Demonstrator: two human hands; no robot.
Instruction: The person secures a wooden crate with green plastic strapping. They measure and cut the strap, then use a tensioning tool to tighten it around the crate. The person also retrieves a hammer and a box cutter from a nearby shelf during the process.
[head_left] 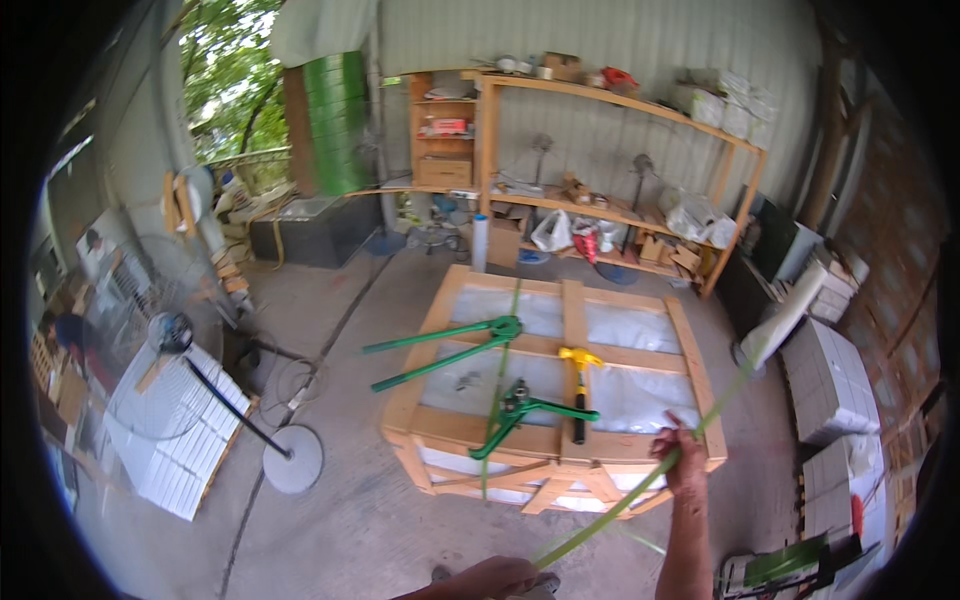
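Note:
A long green packing strap [610, 515] runs slantwise across my front. My right hand [682, 458] is closed on it beside the crate's near right corner, with one finger raised. At the lower edge my left hand [505, 576] is closed at the strap's near end; its fingers are partly hidden. The wooden crate [575, 315] has white wrapping between its slats. A second green strap [500, 375] lies over its left half. On top rest a long-handled green tool [440, 345], a green strapping tensioner [520, 402], a yellow-headed hammer [580, 395] and small metal pieces [468, 381].
To the left stand a pedestal fan [235, 405] and a stack of white panels [165, 440]. A loaded wooden shelf [610, 210] lines the back wall. Stacked white packages [830, 385] stand at right. A green-and-black object [795, 570] is at the lower right.

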